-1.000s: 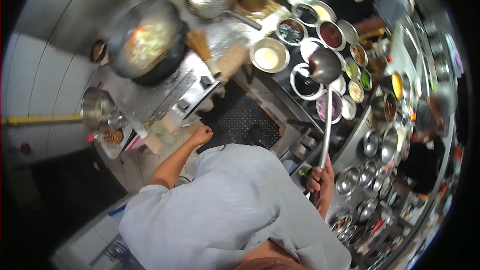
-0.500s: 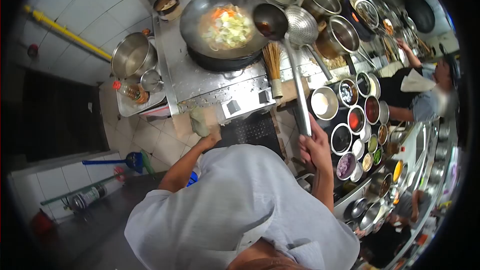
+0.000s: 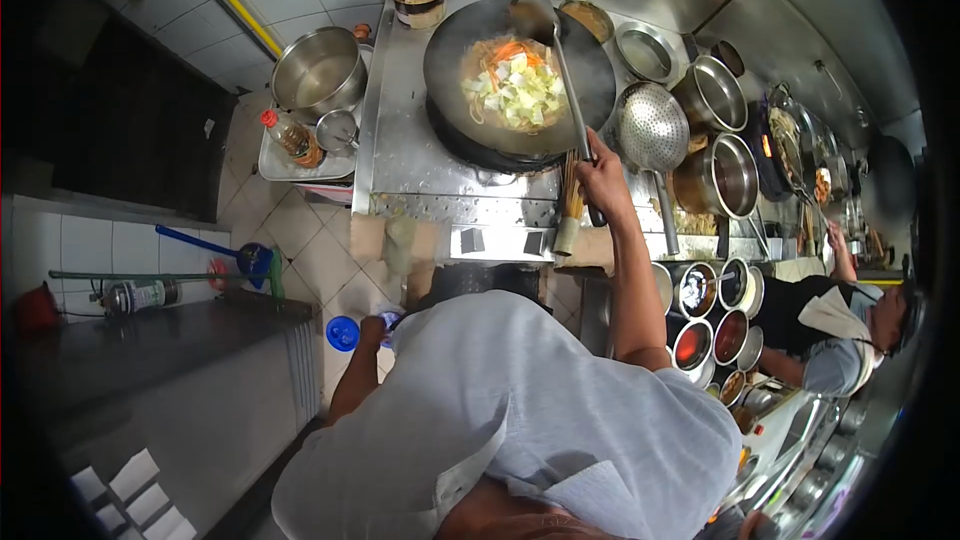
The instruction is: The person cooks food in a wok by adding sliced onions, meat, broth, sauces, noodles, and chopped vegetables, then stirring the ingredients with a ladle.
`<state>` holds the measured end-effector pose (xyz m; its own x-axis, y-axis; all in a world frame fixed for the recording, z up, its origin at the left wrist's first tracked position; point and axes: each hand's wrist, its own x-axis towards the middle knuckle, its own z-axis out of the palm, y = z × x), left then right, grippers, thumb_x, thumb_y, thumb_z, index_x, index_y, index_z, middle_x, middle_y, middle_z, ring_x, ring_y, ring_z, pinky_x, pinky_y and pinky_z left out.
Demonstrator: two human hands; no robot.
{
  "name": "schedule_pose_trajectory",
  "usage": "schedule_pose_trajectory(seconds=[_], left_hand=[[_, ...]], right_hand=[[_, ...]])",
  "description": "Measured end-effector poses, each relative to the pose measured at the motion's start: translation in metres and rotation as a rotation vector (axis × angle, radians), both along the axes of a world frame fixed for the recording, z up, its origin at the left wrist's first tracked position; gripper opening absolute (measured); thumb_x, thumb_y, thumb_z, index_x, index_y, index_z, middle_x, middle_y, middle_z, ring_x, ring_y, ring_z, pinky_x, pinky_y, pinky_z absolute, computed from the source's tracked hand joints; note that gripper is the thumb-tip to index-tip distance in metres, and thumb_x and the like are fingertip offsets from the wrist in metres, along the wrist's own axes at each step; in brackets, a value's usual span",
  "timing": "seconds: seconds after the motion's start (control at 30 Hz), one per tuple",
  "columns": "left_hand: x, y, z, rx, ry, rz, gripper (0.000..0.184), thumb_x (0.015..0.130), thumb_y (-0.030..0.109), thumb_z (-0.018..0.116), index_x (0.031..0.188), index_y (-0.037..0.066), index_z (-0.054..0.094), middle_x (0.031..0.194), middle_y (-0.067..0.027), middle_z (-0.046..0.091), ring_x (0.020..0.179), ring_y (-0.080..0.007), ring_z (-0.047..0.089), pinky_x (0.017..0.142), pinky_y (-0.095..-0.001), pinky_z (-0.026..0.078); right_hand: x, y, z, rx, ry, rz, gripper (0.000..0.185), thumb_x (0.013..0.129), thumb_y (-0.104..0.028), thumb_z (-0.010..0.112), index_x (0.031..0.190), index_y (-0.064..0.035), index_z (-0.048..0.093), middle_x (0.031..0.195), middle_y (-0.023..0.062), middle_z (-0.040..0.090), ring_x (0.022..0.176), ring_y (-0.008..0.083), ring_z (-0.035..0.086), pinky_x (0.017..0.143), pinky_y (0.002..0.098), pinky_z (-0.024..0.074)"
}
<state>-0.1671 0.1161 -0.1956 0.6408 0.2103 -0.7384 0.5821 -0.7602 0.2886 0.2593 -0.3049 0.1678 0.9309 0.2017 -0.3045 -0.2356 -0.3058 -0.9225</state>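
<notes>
My right hand [image 3: 604, 180] is closed round the handle of a long ladle [image 3: 567, 80]. The ladle's bowl hangs over the far rim of a black wok [image 3: 452, 58] on the stove. Chopped pale green vegetables and orange strips [image 3: 518, 90] lie in the wok, with light steam around them. My left hand [image 3: 373, 330] is low at my left side, beside a blue round object [image 3: 342, 333]; its fingers are too small and dark to make out.
A perforated strainer [image 3: 652, 127] and steel pots [image 3: 716, 176] stand right of the wok. Sauce bowls [image 3: 692, 344] are at the right, near a co-worker [image 3: 830, 325]. A large pot [image 3: 318, 72] and a bottle [image 3: 292, 138] are at the left.
My view has turned towards the stove. My right hand has carried the ladle from the sauce bowls to the wok's far side. My left hand has drawn back beside my body.
</notes>
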Motion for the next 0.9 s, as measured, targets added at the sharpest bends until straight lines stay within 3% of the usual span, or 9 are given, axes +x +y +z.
schedule_pose_trajectory(seconds=[0.07,0.1,0.4,0.5,0.57,0.63,0.7,0.8,0.9], left_hand=[[-0.008,-0.022,0.003,-0.012,0.046,0.155,0.015,0.084,0.017,0.064,0.08,0.005,0.073,0.082,-0.0114,0.073,0.072,-0.0233,0.072,0.057,-0.0393,0.057],[-0.01,-0.032,0.002,-0.02,0.03,0.171,0.015,0.084,0.016,0.064,0.081,0.005,0.074,0.083,-0.0117,0.073,0.073,-0.0236,0.072,0.057,-0.0394,0.057],[-0.015,-0.063,-0.007,0.048,-0.124,-0.124,0.018,0.085,0.016,0.064,0.091,0.004,0.076,0.088,-0.0152,0.073,0.077,-0.0261,0.073,0.059,-0.0412,0.057],[-0.017,-0.062,-0.006,0.086,-0.184,-0.398,0.019,0.086,0.015,0.064,0.095,0.004,0.077,0.09,-0.0164,0.074,0.078,-0.0269,0.074,0.06,-0.0417,0.057],[-0.018,-0.059,-0.015,0.118,-0.204,-0.439,0.019,0.085,0.014,0.064,0.093,0.004,0.077,0.091,-0.018,0.073,0.079,-0.0289,0.073,0.063,-0.0434,0.057],[-0.014,-0.056,-0.04,0.237,-0.208,-0.36,0.016,0.083,0.013,0.063,0.088,0.004,0.075,0.091,-0.0203,0.073,0.078,-0.0325,0.072,0.068,-0.0465,0.056],[0.003,-0.062,-0.026,0.284,-0.327,-0.335,0.014,0.082,0.012,0.062,0.079,0.004,0.073,0.09,-0.0226,0.072,0.078,-0.0351,0.071,0.069,-0.0482,0.055],[0.01,-0.061,0.011,-0.108,-0.205,0.328,0.015,0.082,0.011,0.06,0.079,0.003,0.073,0.089,-0.0221,0.072,0.08,-0.0333,0.071,0.068,-0.0463,0.056],[-0.006,-0.038,-0.014,0.238,-0.29,-0.536,0.017,0.084,0.012,0.058,0.085,0.0,0.071,0.088,-0.0196,0.072,0.079,-0.0309,0.071,0.067,-0.0455,0.057]], right_hand=[[0.029,-0.015,-0.03,-0.248,-0.217,0.009,0.074,0.089,-0.001,0.056,0.159,-0.0059,0.034,0.065,-0.0016,0.051,0.048,0.0097,0.047,0.045,0.0281,0.0408],[0.038,-0.022,-0.035,-0.368,-0.275,0.057,0.075,0.088,-0.007,0.061,0.158,-0.0018,0.033,0.081,0.0152,0.069,0.056,0.0191,0.06,0.054,0.0362,0.05],[0.021,-0.063,-0.029,0.039,0.161,0.141,0.073,0.085,0.001,0.055,0.157,-0.006,0.039,0.073,0.0049,0.062,0.05,0.0131,0.054,0.048,0.0315,0.0465],[0.045,-0.057,-0.054,-0.283,-0.224,0.146,0.073,0.084,-0.002,0.056,0.155,-0.0044,0.041,0.082,0.0164,0.069,0.058,0.0199,0.062,0.058,0.0352,0.0526],[0.067,-0.052,-0.067,-0.371,-0.35,0.189,0.072,0.084,-0.008,0.057,0.154,-0.0047,0.041,0.099,0.0298,0.067,0.085,0.0368,0.067,0.078,0.0428,0.053],[0.085,-0.05,-0.081,-0.389,-0.394,0.249,0.074,0.083,-0.011,0.058,0.155,-0.008,0.04,0.114,0.0365,0.064,0.11,0.0485,0.064,0.097,0.0513,0.0483],[0.085,-0.053,-0.073,-0.459,-0.438,0.34,0.076,0.083,-0.011,0.058,0.156,-0.0103,0.037,0.112,0.0359,0.065,0.106,0.0485,0.065,0.095,0.052,0.049],[0.077,-0.075,-0.041,-0.642,-0.511,0.523,0.08,0.086,-0.009,0.058,0.16,-0.0203,0.03,0.101,0.031,0.069,0.091,0.0475,0.069,0.083,0.0551,0.0525],[0.064,-0.099,-0.024,-0.983,-0.491,0.652,0.08,0.088,-0.007,0.056,0.161,-0.0256,0.03,0.09,0.0264,0.07,0.079,0.0453,0.069,0.072,0.0553,0.0545]])
